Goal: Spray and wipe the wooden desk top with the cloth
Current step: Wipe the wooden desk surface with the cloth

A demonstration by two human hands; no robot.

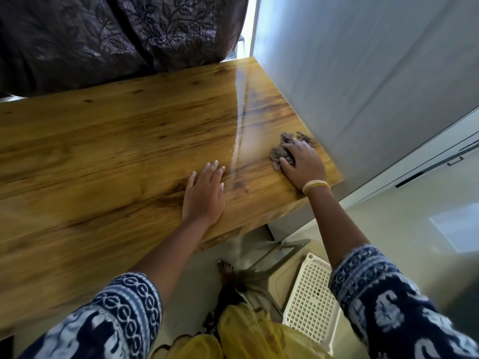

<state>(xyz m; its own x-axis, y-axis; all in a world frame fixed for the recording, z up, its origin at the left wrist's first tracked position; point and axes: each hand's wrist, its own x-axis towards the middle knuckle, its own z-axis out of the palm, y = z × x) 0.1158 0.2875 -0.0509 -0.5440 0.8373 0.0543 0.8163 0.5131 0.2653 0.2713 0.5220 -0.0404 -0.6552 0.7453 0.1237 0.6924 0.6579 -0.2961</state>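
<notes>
Right hand [304, 164] presses the crumpled grey cloth [283, 150] flat-fingered onto the wooden desk top [116, 141], near its right end beside the wall [363, 73] (wet streaks shine there); my left hand [204, 193] rests open, palm down, near the front edge.

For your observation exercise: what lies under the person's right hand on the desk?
A crumpled grey cloth lies under the right hand, pressed onto the wooden desk top. The cloth's middle and the wood beneath are covered.
</notes>
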